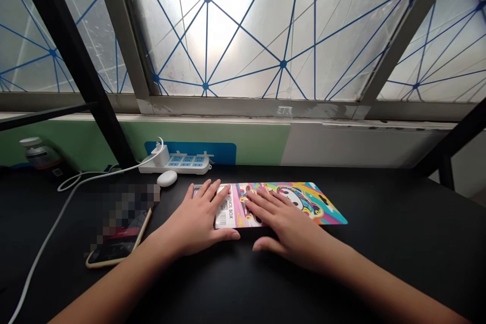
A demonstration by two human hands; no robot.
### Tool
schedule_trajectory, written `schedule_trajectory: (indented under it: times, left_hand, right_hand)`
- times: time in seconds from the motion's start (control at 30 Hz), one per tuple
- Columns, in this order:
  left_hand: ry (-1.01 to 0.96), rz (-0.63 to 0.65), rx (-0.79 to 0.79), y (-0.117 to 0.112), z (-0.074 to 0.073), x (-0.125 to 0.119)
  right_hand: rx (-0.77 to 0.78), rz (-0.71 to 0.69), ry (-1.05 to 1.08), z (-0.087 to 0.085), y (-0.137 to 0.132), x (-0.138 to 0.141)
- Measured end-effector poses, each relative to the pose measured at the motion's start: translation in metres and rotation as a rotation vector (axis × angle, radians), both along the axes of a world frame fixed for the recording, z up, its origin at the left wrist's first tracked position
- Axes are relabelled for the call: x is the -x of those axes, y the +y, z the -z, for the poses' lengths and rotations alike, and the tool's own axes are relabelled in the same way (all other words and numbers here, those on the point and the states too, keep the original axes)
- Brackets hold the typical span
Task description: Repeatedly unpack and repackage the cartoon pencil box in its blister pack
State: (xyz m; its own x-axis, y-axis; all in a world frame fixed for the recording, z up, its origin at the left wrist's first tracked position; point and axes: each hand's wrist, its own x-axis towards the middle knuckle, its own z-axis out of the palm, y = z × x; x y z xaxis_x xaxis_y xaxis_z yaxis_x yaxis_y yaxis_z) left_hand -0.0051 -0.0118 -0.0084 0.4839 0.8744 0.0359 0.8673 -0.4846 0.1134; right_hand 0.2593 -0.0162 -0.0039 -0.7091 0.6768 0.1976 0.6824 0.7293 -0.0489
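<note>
A colourful pencil box (304, 202) with a cartoon panda lies flat on the black desk (398, 233) in front of me. My left hand (197, 220) rests flat on its left end, fingers spread, thumb along the near edge. My right hand (281, 223) lies flat on the box's middle, fingers stretched toward the far side, thumb on the desk beside it. Neither hand grips anything.
A phone (117, 245) lies left of my left hand. Behind it sit a white earbud case (167, 178), a white power strip (178, 162) with a charger and cable (56, 217), and a small jar (38, 152) at far left. A window wall runs behind.
</note>
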Motion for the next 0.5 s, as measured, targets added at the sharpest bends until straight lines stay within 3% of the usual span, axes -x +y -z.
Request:
schedule_trajectory:
  times: [0.13, 0.3, 0.37, 0.5]
  left_hand:
    - [-0.025, 0.018, -0.016, 0.001, 0.0, -0.001]
    - [-0.046, 0.031, -0.021, 0.001, -0.002, -0.003]
    - [-0.042, 0.033, -0.014, 0.001, -0.002, -0.002]
    - [-0.032, 0.039, -0.016, 0.001, -0.002, 0.001]
  right_hand:
    - [0.134, 0.021, -0.054, -0.007, -0.001, -0.013]
    - [0.082, 0.048, -0.058, -0.027, 0.007, -0.042]
    - [0.011, 0.062, -0.04, -0.025, 0.006, -0.038]
    - [-0.06, 0.024, -0.034, -0.005, 0.001, -0.012]
